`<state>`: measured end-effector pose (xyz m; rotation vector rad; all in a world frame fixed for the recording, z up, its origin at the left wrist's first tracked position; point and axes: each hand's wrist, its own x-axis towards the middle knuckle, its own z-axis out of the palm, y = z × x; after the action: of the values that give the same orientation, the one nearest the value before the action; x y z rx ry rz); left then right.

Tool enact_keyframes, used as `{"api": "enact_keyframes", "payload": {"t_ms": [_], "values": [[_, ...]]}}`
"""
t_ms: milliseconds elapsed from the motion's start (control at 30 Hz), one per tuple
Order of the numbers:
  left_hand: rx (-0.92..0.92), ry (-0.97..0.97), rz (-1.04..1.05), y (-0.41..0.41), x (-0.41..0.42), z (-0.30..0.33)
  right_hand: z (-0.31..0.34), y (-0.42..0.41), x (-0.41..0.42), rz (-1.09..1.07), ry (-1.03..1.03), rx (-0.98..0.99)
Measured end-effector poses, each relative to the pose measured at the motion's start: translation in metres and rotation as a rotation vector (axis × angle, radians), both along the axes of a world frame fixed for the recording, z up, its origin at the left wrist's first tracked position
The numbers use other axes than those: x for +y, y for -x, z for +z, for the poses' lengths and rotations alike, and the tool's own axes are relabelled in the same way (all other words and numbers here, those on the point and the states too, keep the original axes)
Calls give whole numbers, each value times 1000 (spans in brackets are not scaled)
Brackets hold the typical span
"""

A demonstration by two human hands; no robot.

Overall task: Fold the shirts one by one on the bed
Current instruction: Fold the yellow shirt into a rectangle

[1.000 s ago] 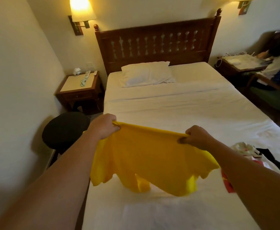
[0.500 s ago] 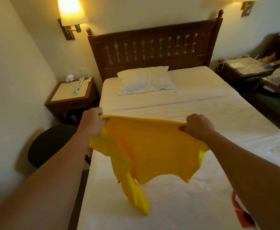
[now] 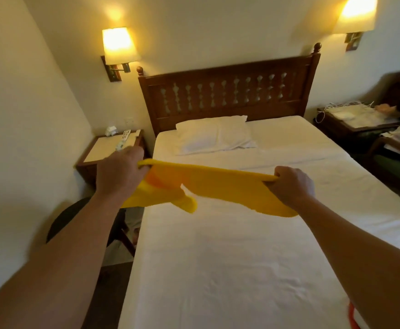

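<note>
A person is holding a yellow shirt (image 3: 218, 184) stretched in the air above a white bed (image 3: 229, 257). The left hand (image 3: 119, 172) is gripping one end of the taut top edge with curled fingers, and the right hand (image 3: 290, 184) is gripping the other end the same way. Between the two sets of fingers the cloth is billowing almost flat, with a sleeve dangling below the left fingers. This looks like the spreading step: next, the shirt likely needs lowering flat onto the sheet beneath the fingers. No readable writing or brand is showing anywhere.
</note>
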<state>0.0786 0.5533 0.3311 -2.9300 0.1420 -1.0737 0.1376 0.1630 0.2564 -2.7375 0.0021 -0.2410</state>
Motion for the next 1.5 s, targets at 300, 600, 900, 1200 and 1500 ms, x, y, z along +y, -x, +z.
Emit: {"api": "enact_keyframes", "payload": {"t_ms": [300, 600, 900, 1200, 1500], "values": [[489, -290, -106, 167, -16, -271, -196, 130, -39, 140, 372, 232], [1024, -213, 82, 299, -84, -518, -447, 255, -82, 432, 500, 332], [939, -256, 80, 300, -164, -567, -515, 309, -118, 295, 445, 231], [1074, -179, 85, 293, -195, -570, -488, 302, -160, 162, 275, 136], [1209, -30, 140, 322, -205, -565, -481, 326, -169, 165, 486, 699]]}}
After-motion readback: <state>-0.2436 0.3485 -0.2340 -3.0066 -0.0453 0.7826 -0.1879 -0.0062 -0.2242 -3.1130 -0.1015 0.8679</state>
